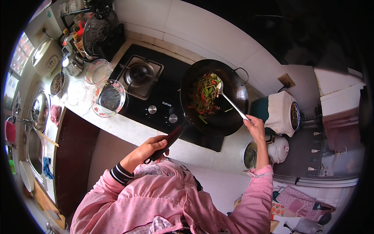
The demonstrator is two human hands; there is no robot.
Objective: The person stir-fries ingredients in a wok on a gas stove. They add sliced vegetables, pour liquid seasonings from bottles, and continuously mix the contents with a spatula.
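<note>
A black wok (233, 117) rests over the right side of the gas cooktop (140, 114). Its long dark handle (172, 137) points towards me, and my left hand (156, 146) is wrapped around it. My right hand (254, 126) grips the end of a metal spatula (233, 104), whose blade sits at the edge of the food in the wok. That food is a mix of green and red vegetable strips (206, 93) with brownish pieces, heaped on the left half of the wok. A few green bits lie apart, lower down.
Glass bowls (108, 98) stand left of the bare burner (138, 74). Farther left are a metal pitcher (73, 64), a rice cooker (46, 57), bottles (78, 44) and a sink (35, 149). On the right are a cloth-draped box (279, 109), a bowl of greens (250, 153) and a white pot (279, 149).
</note>
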